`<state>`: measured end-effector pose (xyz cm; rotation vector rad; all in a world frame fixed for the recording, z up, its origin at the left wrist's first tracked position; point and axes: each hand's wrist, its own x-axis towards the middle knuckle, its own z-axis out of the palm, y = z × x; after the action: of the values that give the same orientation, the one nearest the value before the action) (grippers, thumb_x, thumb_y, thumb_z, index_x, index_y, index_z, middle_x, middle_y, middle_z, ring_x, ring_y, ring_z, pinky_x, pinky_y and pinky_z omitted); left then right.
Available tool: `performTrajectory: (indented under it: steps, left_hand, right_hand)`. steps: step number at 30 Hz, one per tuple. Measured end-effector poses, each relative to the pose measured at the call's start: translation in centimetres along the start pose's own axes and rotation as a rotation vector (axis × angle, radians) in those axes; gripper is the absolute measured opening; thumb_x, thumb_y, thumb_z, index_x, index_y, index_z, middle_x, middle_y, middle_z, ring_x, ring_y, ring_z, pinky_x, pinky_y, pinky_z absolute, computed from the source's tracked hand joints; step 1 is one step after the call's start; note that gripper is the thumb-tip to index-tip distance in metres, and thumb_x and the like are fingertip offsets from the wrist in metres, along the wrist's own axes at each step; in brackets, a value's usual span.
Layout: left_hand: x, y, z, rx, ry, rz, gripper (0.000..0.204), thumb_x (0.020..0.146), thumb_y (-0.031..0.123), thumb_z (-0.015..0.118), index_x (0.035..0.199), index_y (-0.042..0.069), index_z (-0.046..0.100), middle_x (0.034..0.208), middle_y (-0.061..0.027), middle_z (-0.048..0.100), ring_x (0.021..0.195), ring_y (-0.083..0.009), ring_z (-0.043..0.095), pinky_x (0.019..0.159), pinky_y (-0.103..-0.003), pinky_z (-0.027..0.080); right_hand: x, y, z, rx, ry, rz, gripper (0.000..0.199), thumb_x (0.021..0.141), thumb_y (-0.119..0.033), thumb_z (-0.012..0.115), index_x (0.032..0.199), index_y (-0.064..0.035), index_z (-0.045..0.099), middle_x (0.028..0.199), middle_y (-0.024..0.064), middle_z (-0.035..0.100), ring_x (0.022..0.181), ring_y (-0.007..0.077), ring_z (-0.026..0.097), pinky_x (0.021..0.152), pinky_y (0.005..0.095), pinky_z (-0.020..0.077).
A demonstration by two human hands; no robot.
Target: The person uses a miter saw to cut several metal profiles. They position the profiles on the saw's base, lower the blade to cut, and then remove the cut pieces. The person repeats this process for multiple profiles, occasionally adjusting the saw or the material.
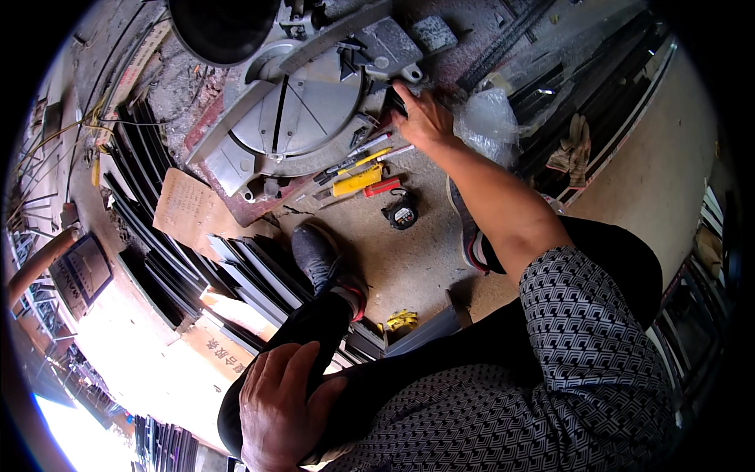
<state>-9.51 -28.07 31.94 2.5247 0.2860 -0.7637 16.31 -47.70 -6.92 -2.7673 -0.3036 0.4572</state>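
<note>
My right hand point(426, 119) reaches forward to the right edge of a mitre saw's round metal table point(303, 118). Its thumb and index finger close on a small black piece point(393, 101), whose kind I cannot make out. My left hand point(281, 401) lies over my left knee, fingers stretched out and nothing in it. Just below the saw lie markers point(370, 144), a yellow-handled tool point(358, 181), a red-handled tool point(383, 187) and a black tape measure point(402, 215). A dark, round saw part point(224, 27) hides some of the upper left.
Dark profile strips point(169, 236) and cardboard point(189, 208) lie along the left. At right, wrapped black strips point(582, 94) carry a work glove point(572, 151); clear plastic point(486, 122) bunches beside my wrist. My shoe point(314, 256) stands near the tools. Another person's arm point(43, 263) shows far left.
</note>
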Motion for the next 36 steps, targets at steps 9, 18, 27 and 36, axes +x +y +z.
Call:
performTrajectory:
  steps: [9,18,27,36]
  left_hand:
    - [0.0,0.1,-0.2,0.002,-0.010,-0.020,0.045,0.080,0.020,0.083,0.120,0.005,0.068,0.109,-0.0156,0.070,0.099,-0.0372,0.070,0.084,-0.046,0.058]
    - [0.0,-0.1,0.0,-0.002,-0.004,-0.023,0.043,0.082,0.022,0.081,0.119,0.006,0.068,0.109,-0.0155,0.070,0.099,-0.0381,0.070,0.084,-0.046,0.058]
    - [0.0,-0.1,-0.1,0.001,0.006,-0.016,0.044,0.083,0.024,0.081,0.120,0.005,0.068,0.111,-0.0163,0.070,0.099,-0.0392,0.070,0.084,-0.047,0.058]
    - [0.0,0.1,-0.1,0.007,0.000,-0.049,0.041,0.085,0.026,0.079,0.119,0.004,0.069,0.110,-0.0164,0.070,0.099,-0.0381,0.071,0.085,-0.046,0.058]
  right_hand:
    - [-0.3,1.3,2.4,0.025,0.112,-0.116,0.050,0.098,-0.033,0.066,0.147,-0.0346,0.053,0.115,0.0222,0.063,0.092,0.0466,0.068,0.073,0.0544,0.0577]
    - [-1.7,3.0,4.0,0.314,0.275,-0.181,0.051,0.095,-0.019,0.071,0.144,-0.0255,0.056,0.106,0.0212,0.060,0.095,0.0441,0.063,0.080,0.0518,0.0531]
    - [-2.5,2.4,3.5,0.377,0.225,-0.106,0.050,0.095,-0.017,0.070,0.143,-0.0240,0.055,0.120,0.0219,0.058,0.108,0.0451,0.061,0.087,0.0542,0.0533]
    - [-1.4,2.8,4.6,0.538,0.343,-0.186,0.048,0.095,-0.014,0.071,0.141,-0.0230,0.058,0.123,0.0217,0.060,0.110,0.0416,0.062,0.092,0.0487,0.0525]
